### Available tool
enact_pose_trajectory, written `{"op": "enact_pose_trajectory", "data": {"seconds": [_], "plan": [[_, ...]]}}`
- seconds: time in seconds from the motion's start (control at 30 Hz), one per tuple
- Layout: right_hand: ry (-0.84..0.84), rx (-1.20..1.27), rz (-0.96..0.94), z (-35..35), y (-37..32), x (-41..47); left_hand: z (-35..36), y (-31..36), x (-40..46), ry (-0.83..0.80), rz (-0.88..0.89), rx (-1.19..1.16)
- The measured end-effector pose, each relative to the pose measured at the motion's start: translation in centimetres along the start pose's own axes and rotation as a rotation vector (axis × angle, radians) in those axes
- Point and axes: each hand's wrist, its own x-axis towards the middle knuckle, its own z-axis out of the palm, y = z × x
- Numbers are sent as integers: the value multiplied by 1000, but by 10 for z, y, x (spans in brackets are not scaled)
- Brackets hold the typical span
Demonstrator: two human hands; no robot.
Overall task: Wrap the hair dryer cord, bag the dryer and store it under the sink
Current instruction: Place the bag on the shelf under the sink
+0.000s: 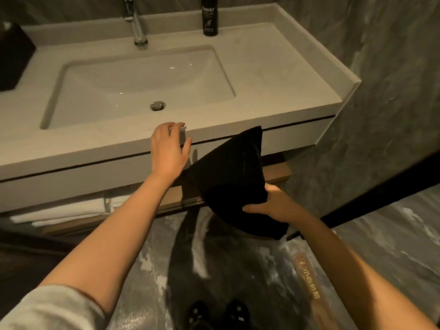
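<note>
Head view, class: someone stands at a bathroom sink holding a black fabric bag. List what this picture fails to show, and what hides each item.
- Contents of the black fabric bag: the opaque cloth hides them; the right hand grips it.
- Left hand fingertips: curled over the pale stone counter edge, so their contact is unclear.
- Shelf under the sink: largely covered by the counter, arms and bag; only folded white towels show.
- Black bottle: top cropped, label blurred.

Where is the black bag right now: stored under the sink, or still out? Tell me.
Still out: the right hand grips the black bag in front of the vanity.
</note>
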Motion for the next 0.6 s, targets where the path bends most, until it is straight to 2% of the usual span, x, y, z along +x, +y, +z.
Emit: {"op": "enact_pose_trajectory", "data": {"seconds": [0.23,0.47,0.6], "plan": [[-91,25,98,63,43,16,30,-23,7,68,192,133],[-85,72,240,106,85,100,68,-41,17,347,266,186],[8,109,258,122,110,157,82,-42,24,499,277,237]]}}
